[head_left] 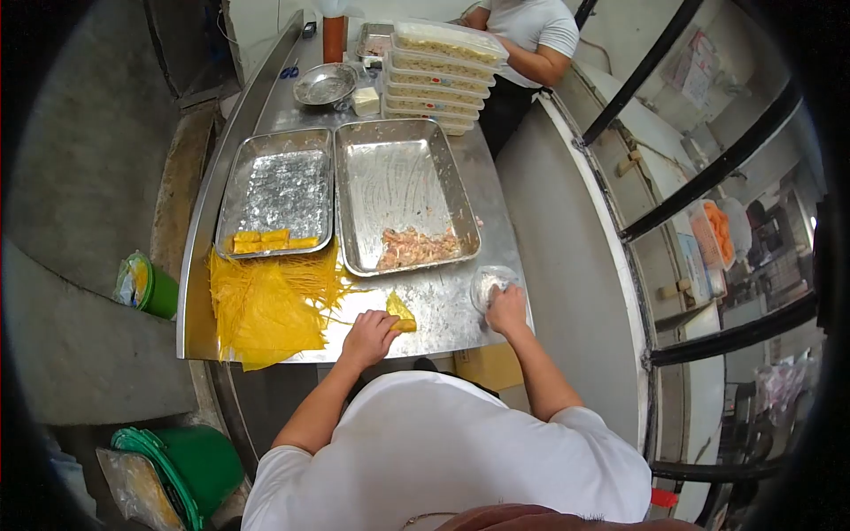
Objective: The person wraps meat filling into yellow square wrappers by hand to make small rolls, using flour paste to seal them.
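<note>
Steel worktable (274, 111), grey concrete floor (80, 177), green bucket (202, 460), black bars (708, 168) at right

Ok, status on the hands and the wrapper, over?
Left hand on the folded yellow wrapper, near edge of table. Right hand touching the small clear bowl. Filling tray and wrapper stack just beyond, nothing blocking either hand.

Commercial food-prep kitchen: long stainless steel counter (266, 106), large metal trays (403, 190) holding filling, stacked lidded takeaway containers (438, 75), yellow wrapper sheets (266, 310), green bins (190, 465), second worker (531, 35) nearby.
</note>
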Demonstrator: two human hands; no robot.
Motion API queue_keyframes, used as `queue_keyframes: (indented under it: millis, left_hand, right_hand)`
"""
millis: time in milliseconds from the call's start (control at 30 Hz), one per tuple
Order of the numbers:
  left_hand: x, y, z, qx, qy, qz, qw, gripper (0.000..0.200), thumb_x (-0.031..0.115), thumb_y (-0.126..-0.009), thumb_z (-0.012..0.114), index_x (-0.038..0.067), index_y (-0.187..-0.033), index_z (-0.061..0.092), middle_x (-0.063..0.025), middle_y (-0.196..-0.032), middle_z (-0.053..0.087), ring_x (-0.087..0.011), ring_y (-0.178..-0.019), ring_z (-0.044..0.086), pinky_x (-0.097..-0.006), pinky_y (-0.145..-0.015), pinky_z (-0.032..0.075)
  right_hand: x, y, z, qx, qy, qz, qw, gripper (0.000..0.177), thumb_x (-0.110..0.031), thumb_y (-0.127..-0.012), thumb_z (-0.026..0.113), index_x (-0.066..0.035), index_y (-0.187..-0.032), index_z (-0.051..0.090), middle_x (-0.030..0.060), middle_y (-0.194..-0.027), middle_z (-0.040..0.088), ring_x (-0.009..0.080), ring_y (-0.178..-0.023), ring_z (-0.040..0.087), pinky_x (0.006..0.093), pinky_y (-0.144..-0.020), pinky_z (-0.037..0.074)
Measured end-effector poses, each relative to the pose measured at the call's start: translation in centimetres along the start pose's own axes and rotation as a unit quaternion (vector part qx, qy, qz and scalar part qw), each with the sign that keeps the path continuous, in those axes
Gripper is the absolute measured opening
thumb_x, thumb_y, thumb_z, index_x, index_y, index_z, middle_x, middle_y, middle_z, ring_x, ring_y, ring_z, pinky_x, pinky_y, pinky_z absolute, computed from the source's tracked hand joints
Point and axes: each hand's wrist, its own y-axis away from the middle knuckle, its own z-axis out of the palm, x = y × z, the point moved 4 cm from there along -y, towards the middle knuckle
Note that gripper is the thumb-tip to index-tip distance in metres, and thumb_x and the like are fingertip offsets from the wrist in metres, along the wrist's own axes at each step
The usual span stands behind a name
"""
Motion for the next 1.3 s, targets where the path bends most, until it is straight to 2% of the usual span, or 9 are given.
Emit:
queue_keyframes:
  millis: [100, 400, 833, 933, 1033, 1067, 1100, 1200, 1300]
  left_hand:
    - [-0.1, -0.1, 0.0, 0.004, 0.000, 0.005, 1.000, 0.030, 0.026, -0.093, 0.073, 0.009, -0.118, 0.070, -0.0080, -0.107, 0.065, -0.0297, -0.101, 0.060, -0.0427, -0.088, 0.047]
    - [0.0, 0.0, -0.2, 0.008, 0.008, 0.007, 1.000, 0.029, 0.026, -0.093, 0.073, 0.009, -0.117, 0.070, -0.0082, -0.107, 0.065, -0.0299, -0.101, 0.060, -0.0426, -0.088, 0.048]
    - [0.0, -0.1, -0.3, 0.010, 0.010, 0.007, 1.000, 0.029, 0.025, -0.092, 0.074, 0.009, -0.116, 0.070, -0.0084, -0.106, 0.065, -0.0302, -0.100, 0.060, -0.0431, -0.088, 0.048]
    - [0.2, -0.1, -0.3, 0.011, 0.008, 0.003, 1.000, 0.029, 0.025, -0.092, 0.074, 0.009, -0.116, 0.070, -0.0087, -0.106, 0.065, -0.0303, -0.100, 0.060, -0.0430, -0.088, 0.048]
    - [0.1, 0.0, -0.2, 0.009, 0.008, -0.001, 1.000, 0.030, 0.026, -0.092, 0.074, 0.008, -0.116, 0.070, -0.0092, -0.107, 0.065, -0.0306, -0.101, 0.061, -0.0433, -0.089, 0.048]
    - [0.0, 0.0, -0.1, 0.005, 0.009, -0.003, 1.000, 0.030, 0.026, -0.092, 0.074, 0.008, -0.116, 0.070, -0.0092, -0.107, 0.065, -0.0306, -0.101, 0.061, -0.0433, -0.089, 0.048]
    - [-0.2, 0.0, 0.0, 0.008, 0.007, 0.000, 1.000, 0.030, 0.026, -0.092, 0.074, 0.008, -0.116, 0.070, -0.0095, -0.107, 0.065, -0.0309, -0.102, 0.061, -0.0435, -0.089, 0.048]
    - [-0.2, 0.1, 0.2, -0.010, 0.004, -0.017, 1.000, 0.031, 0.027, -0.094, 0.072, 0.008, -0.118, 0.070, -0.0108, -0.108, 0.066, -0.0320, -0.104, 0.061, -0.0440, -0.091, 0.048]
    - [-0.2, 0.0, 0.2, -0.026, -0.013, -0.015, 0.999, 0.031, 0.025, -0.095, 0.070, 0.008, -0.120, 0.070, -0.0122, -0.108, 0.066, -0.0324, -0.103, 0.061, -0.0443, -0.090, 0.048]
  right_hand:
    - [-0.1, 0.1, 0.5, -0.046, 0.008, 0.020, 0.999, 0.049, -0.016, -0.094, 0.055, -0.005, -0.142, 0.060, 0.0233, -0.129, 0.059, 0.0399, -0.122, 0.053, 0.0508, -0.101, 0.046]
    - [0.2, -0.2, 1.9, -0.014, 0.055, -0.014, 0.998, 0.058, -0.016, -0.096, 0.053, -0.017, -0.154, 0.050, 0.0258, -0.127, 0.058, 0.0421, -0.119, 0.056, 0.0536, -0.100, 0.048]
    - [0.8, 0.0, 0.9, -0.002, 0.013, 0.000, 1.000, 0.059, -0.013, -0.091, 0.057, -0.017, -0.150, 0.055, 0.0245, -0.126, 0.059, 0.0422, -0.117, 0.057, 0.0526, -0.097, 0.049]
    - [0.5, 0.7, 0.5, -0.065, 0.038, 0.004, 0.997, 0.052, -0.018, -0.098, 0.050, -0.016, -0.150, 0.056, 0.0225, -0.133, 0.057, 0.0380, -0.127, 0.052, 0.0482, -0.105, 0.044]
    - [1.0, 0.6, 0.4, -0.020, -0.004, -0.002, 1.000, 0.049, -0.011, -0.095, 0.053, -0.015, -0.143, 0.064, 0.0233, -0.127, 0.060, 0.0392, -0.121, 0.055, 0.0472, -0.103, 0.046]
    - [1.3, 0.5, -0.2, 0.047, -0.070, -0.028, 0.996, 0.050, -0.008, -0.089, 0.058, -0.013, -0.137, 0.068, 0.0258, -0.119, 0.061, 0.0421, -0.115, 0.058, 0.0477, -0.100, 0.048]
    - [1.7, 0.5, -0.5, 0.112, -0.136, -0.051, 0.983, 0.050, -0.004, -0.083, 0.062, -0.011, -0.132, 0.072, 0.0283, -0.112, 0.063, 0.0451, -0.108, 0.061, 0.0482, -0.097, 0.051]
    - [2.9, -0.8, 0.0, 0.067, -0.395, -0.012, 0.916, 0.054, 0.004, -0.086, 0.055, -0.008, -0.136, 0.070, 0.0135, -0.096, 0.064, 0.0313, -0.095, 0.064, 0.0391, -0.089, 0.053]
    - [2.5, 0.0, -2.1, -0.101, -0.677, 0.101, 0.722, 0.059, 0.008, -0.088, 0.053, -0.003, -0.146, 0.060, -0.0013, -0.093, 0.057, 0.0139, -0.087, 0.059, 0.0328, -0.084, 0.053]
